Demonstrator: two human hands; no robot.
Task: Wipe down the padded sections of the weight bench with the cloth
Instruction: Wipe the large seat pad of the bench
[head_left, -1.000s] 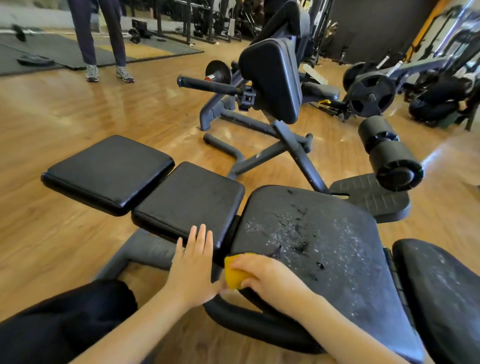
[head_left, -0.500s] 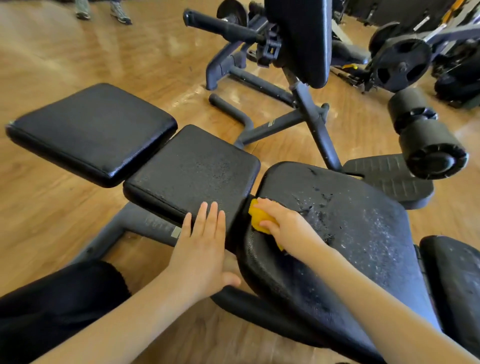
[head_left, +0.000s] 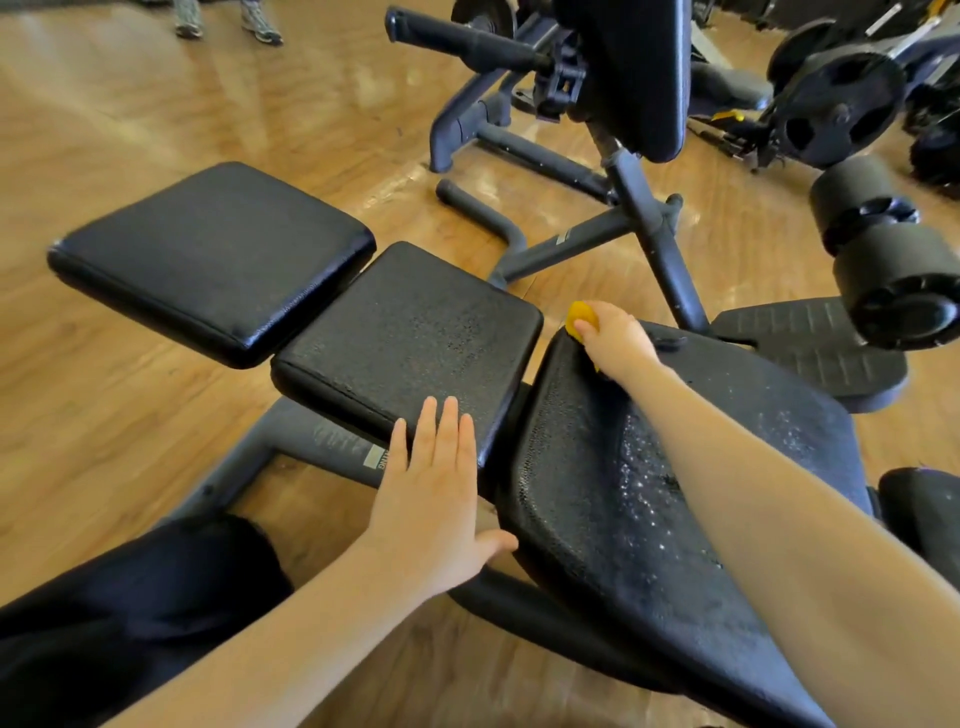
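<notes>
Sliding up the large seat pad (head_left: 649, 519), the right hand (head_left: 615, 338) has carried the yellow cloth (head_left: 579, 316) from the pad's near edge to its far corner, fingers curled round the cloth and pressing it down. Nearest that pad, the left hand (head_left: 434, 499) lies flat with fingers straight on the near corner of the middle pad (head_left: 405, 343), holding nothing, much as before. Wet droplets show on the seat pad right of the wiped strip, so I judge this pad only partly done. Beyond the middle pad, the end pad (head_left: 213, 254) looks untouched, and farther off stands another machine (head_left: 623, 78).
</notes>
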